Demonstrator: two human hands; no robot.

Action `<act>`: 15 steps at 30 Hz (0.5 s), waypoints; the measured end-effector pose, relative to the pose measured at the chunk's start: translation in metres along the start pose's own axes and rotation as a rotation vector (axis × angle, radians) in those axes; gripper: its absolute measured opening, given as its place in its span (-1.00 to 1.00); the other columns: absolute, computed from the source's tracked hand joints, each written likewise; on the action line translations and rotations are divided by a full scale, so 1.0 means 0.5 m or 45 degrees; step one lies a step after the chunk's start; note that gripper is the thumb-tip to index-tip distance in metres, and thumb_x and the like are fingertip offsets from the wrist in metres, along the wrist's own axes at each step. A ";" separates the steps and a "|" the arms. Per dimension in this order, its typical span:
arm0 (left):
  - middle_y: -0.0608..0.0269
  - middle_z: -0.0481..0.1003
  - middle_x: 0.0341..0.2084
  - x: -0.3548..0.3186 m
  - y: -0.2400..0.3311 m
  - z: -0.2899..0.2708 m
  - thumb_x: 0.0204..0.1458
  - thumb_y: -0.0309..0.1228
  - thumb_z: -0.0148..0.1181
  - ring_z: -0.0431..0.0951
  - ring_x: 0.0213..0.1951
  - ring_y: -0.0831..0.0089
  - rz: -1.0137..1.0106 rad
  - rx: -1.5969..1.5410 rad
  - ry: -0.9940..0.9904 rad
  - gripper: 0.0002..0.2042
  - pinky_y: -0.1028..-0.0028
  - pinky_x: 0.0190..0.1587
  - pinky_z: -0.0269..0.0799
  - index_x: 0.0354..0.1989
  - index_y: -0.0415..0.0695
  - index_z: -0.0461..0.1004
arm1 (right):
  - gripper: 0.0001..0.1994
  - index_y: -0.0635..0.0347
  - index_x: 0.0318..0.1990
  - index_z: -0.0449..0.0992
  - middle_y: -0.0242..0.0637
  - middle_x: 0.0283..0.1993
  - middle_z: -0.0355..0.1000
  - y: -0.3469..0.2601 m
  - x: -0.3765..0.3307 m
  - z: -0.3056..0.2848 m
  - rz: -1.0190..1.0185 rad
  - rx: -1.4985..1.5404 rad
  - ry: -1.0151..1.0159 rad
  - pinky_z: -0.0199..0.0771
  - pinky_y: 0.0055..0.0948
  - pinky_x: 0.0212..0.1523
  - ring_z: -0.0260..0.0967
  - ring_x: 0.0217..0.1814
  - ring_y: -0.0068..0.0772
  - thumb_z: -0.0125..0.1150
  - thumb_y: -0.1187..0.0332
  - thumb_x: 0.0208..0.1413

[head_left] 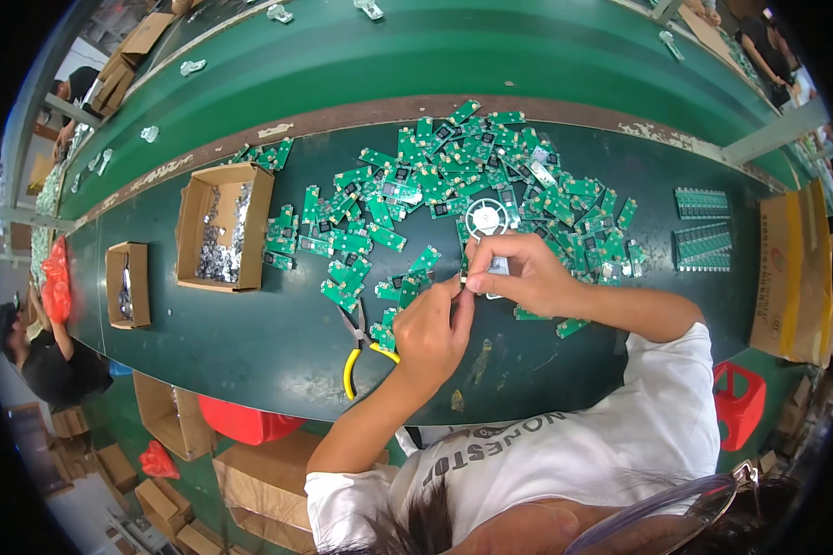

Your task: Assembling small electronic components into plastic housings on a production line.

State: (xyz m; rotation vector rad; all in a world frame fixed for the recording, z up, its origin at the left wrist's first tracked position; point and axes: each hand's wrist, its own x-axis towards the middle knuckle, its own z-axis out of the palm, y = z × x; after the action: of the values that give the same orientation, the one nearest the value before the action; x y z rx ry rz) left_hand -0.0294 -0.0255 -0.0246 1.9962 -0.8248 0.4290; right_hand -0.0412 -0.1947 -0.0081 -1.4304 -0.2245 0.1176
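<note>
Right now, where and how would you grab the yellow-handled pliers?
Probably by the left yellow handle, from the near left. The pliers lie open, handles spread toward the table's near edge, nose pointing away beside circuit boards. The left forearm crowds the other handle.

Wears a loose white short-sleeved T-shirt (565, 453) across the lower middle of the frame, creased over the front, with large dark block lettering (492, 449) curving over the chest and a smaller dark print beside it. Ends in a plain white left sleeve (347, 504) at the lower left of centre, and a wide, folded right sleeve (666, 365) toward the right. Wears glasses (680, 504) at the lower right, with a thin rounded rim and shiny metal hinge. Shows loose hair (440, 518) near the bottom edge.
</note>
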 end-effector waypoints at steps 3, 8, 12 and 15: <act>0.18 0.43 -0.65 0.001 -0.001 -0.001 -0.14 -0.62 0.27 0.46 -0.66 0.35 0.002 -0.003 -0.013 -0.83 0.43 -0.64 0.32 -0.36 -0.28 0.43 | -0.90 0.28 -0.46 0.45 -0.37 -0.45 0.33 0.001 -0.001 -0.003 0.062 0.016 0.008 0.19 -0.52 -0.31 0.20 -0.33 -0.56 0.25 0.51 0.01; 0.19 0.42 -0.66 -0.001 -0.002 -0.001 -0.15 -0.63 0.27 0.46 -0.66 0.35 0.006 0.013 -0.027 -0.82 0.43 -0.64 0.31 -0.35 -0.28 0.43 | -0.90 0.29 -0.47 0.45 -0.38 -0.43 0.33 0.002 0.003 -0.004 0.144 0.122 -0.001 0.20 -0.53 -0.28 0.20 -0.31 -0.58 0.26 0.51 0.00; 0.18 0.43 -0.66 0.001 -0.001 0.003 -0.15 -0.63 0.27 0.47 -0.66 0.35 0.062 0.035 0.022 -0.83 0.44 -0.64 0.32 -0.36 -0.28 0.43 | -0.90 0.29 -0.47 0.46 -0.39 -0.41 0.34 0.004 0.002 -0.006 0.178 0.155 -0.005 0.22 -0.55 -0.26 0.21 -0.29 -0.59 0.26 0.51 0.00; 0.17 0.44 -0.66 0.005 -0.003 0.000 -0.14 -0.63 0.26 0.48 -0.66 0.36 0.017 0.016 0.010 -0.84 0.45 -0.64 0.33 -0.37 -0.27 0.42 | -0.92 0.29 -0.44 0.46 -0.38 -0.38 0.35 0.001 0.000 -0.003 0.182 0.160 0.011 0.22 -0.56 -0.25 0.21 -0.27 -0.59 0.25 0.52 0.01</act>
State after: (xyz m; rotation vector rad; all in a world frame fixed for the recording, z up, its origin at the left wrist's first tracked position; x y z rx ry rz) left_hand -0.0269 -0.0258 -0.0239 2.0001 -0.8332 0.4502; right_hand -0.0408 -0.1960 -0.0090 -1.3209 -0.1058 0.2383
